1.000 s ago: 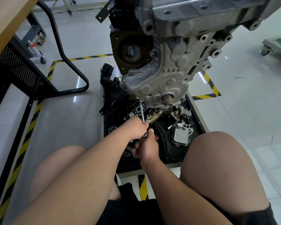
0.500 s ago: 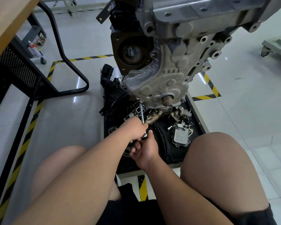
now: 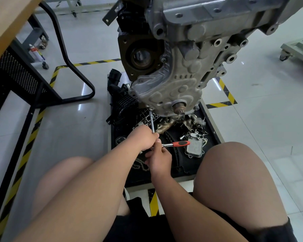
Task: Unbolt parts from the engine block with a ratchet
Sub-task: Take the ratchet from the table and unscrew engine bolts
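Left hand (image 3: 143, 139) gripped extension (image 3: 152, 121) under block (image 3: 173, 84). Right hand (image 3: 158, 158) fingers curled round ratchet (image 3: 179, 143) head (red handle jutting right), below block.

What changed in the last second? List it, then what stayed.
The ratchet handle swung out to the right: its red grip now shows over the parts tray, hidden before. The right hand shifted slightly, holding near the ratchet's head. Unchanged: the left hand grips the extension bar, its socket on the engine cover bolt.

Glossy pale tiled floor (image 3: 252, 119) with yellow-black hazard tape (image 3: 226, 91), black table frame (image 3: 73, 70) left.
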A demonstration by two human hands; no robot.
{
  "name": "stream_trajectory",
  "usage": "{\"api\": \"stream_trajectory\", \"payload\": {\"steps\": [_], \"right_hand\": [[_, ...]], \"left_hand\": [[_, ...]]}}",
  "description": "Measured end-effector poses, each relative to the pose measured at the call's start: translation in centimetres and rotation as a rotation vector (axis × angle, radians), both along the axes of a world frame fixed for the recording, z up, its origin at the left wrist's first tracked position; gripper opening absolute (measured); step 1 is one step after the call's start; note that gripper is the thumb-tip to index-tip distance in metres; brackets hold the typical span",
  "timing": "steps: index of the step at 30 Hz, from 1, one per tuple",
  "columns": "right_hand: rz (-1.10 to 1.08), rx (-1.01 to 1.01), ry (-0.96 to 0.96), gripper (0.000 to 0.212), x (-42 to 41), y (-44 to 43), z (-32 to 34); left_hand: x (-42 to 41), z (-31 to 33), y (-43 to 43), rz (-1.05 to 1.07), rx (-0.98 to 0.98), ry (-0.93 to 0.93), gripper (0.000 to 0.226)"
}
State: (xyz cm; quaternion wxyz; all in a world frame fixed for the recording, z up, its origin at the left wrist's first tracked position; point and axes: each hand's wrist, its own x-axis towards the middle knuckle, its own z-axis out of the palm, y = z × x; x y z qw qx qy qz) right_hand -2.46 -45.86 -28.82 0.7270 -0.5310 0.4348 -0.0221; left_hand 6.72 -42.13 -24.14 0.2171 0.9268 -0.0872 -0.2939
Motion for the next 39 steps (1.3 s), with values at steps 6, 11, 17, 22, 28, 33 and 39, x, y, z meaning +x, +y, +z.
{"api": "stream_trajectory", "payload": {"steps": [6, 11, 17, 22, 28, 33, 39], "right_hand": [[-0.004, -0.041, 0.024, 0.045, 0.0, 0.0, -0.1], [-0.008, 0.064, -0.002, 0.049, 0.3, -0.3, -0.4], [0.006, 0.261, -0.017, 0.055, 0.6, -0.5, 0.0], [-0.043, 0.536, -0.011, 0.057, 0.9, -0.3, 0.4], [-0.034, 0.604, 0.020, 0.060, 1.1, -0.3, 0.7], [-0.005, 0.666, 0.024, 0.063, 0.9, -0.5, 1.2], [-0.015, 0.670, 0.022, 0.062, 1.0, -0.4, 1.4]], "left_hand": [[0.0, 0.0, 0.0, -0.010, -0.001, 0.011, 0.030], [0.2, -0.3, 0.0, 0.010, -0.033, 0.033, 0.035], [0.3, -0.5, -0.2, 0.059, -0.077, 0.094, 0.031], [0.2, -0.2, -0.2, 0.082, -0.094, 0.120, 0.034], [0.1, -0.2, 0.0, 0.080, -0.097, 0.088, 0.034], [0.2, -0.2, 0.0, 0.081, -0.092, 0.053, 0.033], [0.1, -0.2, 0.0, 0.071, -0.061, 0.018, 0.033]]}}
